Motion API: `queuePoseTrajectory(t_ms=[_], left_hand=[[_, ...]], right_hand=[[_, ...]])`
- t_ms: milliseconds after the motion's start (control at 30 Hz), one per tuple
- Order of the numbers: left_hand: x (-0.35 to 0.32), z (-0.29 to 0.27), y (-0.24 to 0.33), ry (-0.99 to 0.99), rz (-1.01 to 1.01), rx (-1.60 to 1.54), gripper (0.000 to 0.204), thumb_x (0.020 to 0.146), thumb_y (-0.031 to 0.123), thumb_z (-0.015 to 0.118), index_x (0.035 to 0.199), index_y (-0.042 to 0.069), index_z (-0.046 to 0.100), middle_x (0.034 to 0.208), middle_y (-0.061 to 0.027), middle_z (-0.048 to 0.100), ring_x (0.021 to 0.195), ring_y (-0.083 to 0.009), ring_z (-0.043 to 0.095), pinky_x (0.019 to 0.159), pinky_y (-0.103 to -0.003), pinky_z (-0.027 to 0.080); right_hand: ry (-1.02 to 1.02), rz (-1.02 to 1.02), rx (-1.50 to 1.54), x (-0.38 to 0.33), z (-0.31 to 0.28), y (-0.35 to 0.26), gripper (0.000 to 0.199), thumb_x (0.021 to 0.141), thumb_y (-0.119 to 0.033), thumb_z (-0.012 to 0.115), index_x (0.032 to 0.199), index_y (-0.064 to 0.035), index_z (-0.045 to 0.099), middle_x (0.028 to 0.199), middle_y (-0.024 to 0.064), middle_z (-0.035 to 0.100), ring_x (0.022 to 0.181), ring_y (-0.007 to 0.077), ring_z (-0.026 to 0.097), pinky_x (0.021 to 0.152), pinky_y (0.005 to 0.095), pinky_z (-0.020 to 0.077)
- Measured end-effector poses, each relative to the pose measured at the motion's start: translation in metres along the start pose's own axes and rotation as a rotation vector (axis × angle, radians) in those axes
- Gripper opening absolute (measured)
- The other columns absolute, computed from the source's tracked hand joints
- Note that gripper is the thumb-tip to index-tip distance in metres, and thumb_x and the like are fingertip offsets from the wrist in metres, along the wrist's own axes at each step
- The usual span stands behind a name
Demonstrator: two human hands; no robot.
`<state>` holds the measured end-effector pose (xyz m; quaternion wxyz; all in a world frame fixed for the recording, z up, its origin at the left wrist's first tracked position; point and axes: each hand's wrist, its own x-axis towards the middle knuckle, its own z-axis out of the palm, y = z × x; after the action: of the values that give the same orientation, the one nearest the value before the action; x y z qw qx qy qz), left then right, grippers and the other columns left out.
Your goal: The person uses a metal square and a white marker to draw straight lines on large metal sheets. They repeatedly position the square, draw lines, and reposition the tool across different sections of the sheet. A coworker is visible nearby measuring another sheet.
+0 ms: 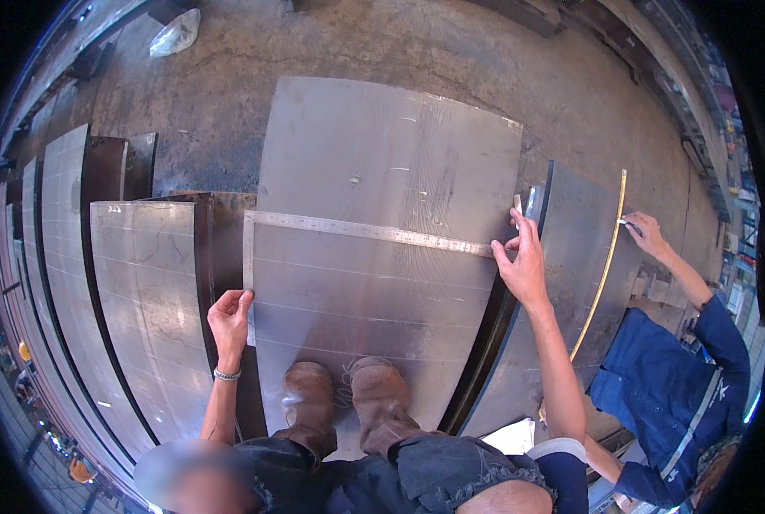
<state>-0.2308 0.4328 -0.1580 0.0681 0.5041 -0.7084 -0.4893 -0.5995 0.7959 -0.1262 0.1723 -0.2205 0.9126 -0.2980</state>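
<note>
A metal framing square lies across a grey steel plate marked with several thin parallel lines. Its short leg runs down the plate's left edge, where my left hand pinches it between thumb and fingers. At the long leg's far end is my right hand, its thumb resting on the tip. Between that hand's raised fingers stands a slim pale stick, like chalk or soapstone; I cannot make out its kind. My boots stand on the plate below the square.
To the right, a co-worker's hand holds a small marker by a yellow tape measure on another steel plate. More plates stand at left with dark gaps between. A clear plastic bag lies on the floor.
</note>
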Motion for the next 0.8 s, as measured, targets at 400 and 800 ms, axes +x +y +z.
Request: queuePoseTrajectory(t_ms=[400, 800], left_hand=[[-0.001, 0.002, 0.0, 0.037, -0.005, 0.051, 0.024, 0.091, 0.02, 0.075, 0.086, -0.003, 0.07, 0.066, 0.0054, 0.059, 0.061, -0.0011, 0.047, 0.053, -0.021, 0.036], [0.005, -0.004, 0.007, 0.043, -0.033, 0.233, 0.024, 0.084, 0.026, 0.079, 0.082, 0.002, 0.074, 0.062, -0.0059, 0.067, 0.057, -0.0107, 0.061, 0.055, -0.029, 0.047]], right_hand=[[0.314, -0.342, -0.118, 0.024, 0.004, -0.064, 0.026, 0.093, -0.004, 0.061, 0.119, -0.0059, 0.067, 0.098, 0.0136, 0.069, 0.088, 0.028, 0.068, 0.078, 0.0402, 0.0543], [-0.12, -0.818, 0.002, 0.062, 0.155, -0.231, 0.022, 0.086, -0.005, 0.067, 0.108, -0.0039, 0.072, 0.086, 0.0128, 0.072, 0.083, 0.0285, 0.068, 0.076, 0.0406, 0.0537]])
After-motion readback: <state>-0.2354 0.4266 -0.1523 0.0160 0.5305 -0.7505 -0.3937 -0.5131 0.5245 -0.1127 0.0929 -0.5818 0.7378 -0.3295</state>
